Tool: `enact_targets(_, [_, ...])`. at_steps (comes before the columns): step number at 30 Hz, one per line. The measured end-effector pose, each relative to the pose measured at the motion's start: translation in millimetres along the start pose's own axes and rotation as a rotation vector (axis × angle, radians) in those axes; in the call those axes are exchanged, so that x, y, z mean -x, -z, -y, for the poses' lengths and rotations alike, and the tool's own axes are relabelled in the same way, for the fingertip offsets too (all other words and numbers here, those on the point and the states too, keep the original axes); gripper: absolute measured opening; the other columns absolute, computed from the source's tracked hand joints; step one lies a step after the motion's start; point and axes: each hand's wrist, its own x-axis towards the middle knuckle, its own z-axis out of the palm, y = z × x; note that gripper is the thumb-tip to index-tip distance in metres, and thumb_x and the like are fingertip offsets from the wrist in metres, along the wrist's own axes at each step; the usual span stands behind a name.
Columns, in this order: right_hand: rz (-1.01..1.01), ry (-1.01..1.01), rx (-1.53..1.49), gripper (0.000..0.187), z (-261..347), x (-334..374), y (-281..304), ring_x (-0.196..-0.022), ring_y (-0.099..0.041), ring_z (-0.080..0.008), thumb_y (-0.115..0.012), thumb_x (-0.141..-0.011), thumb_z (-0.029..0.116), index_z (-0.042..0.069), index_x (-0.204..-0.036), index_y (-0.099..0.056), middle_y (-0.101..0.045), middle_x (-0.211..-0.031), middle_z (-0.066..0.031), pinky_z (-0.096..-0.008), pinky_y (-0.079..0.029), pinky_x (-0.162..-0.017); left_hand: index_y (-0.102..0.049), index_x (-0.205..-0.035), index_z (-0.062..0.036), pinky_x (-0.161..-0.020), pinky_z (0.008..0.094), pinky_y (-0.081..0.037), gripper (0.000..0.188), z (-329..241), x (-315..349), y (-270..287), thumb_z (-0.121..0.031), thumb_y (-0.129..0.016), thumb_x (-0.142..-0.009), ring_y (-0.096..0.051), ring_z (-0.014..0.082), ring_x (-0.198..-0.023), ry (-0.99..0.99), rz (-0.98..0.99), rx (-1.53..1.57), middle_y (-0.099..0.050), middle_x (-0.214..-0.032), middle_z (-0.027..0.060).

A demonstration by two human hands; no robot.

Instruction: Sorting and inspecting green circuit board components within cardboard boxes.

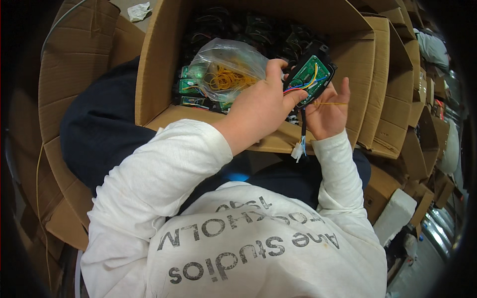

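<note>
Holding circuit-board unit [312,74] between hands [259,107] [328,113], over open cardboard box [158,64].

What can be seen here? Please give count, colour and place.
box: one, brown, top centre
device: one, black-green, over box
loose band: one, yellow, beside device
bag: one, clear, in box
bands: many, yellow, in bag
other devices: several, black-green, in box
other cardboard: several, brown, both sides
block: one, white, lower right
scrap: one, white, top left
trousers: one, dark, middle
shirt: one, white, bottom
left hand: one, on device
right hand: one, beside device
</note>
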Motion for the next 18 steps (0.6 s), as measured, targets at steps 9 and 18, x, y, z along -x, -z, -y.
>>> enact_targets(9, [-0.178,0.103,0.116,0.053,-19,12,-4,-0.123,-0.062,-0.0275,-0.051,-0.107,0.045,0.002,-0.138,-0.053,-0.064,-0.135,-0.0152,-0.0428,-0.049,-0.108,-0.049,-0.136,-0.0006,-0.086,0.0407,-0.055,0.064,16,-1,-12,-0.046,-0.071,-0.096,-0.071,0.0355,-0.089,-0.421,-0.241,-0.155,-0.07,-0.108,0.0179])
enact_targets(18, [-0.158,0.25,0.259,0.069,-26,19,-22,-0.141,-0.047,-0.0292,-0.053,-0.104,0.051,0.0,-0.149,-0.043,-0.05,-0.151,-0.0171,-0.0453,-0.035,-0.121,-0.067,-0.11,0.0012,-0.066,0.0368,-0.053,0.063,0,-1,-5,-0.06,-0.067,-0.095,-0.065,0.0215,-0.069,0.088,0.203,0.236,-0.064,-0.072,0.0069])
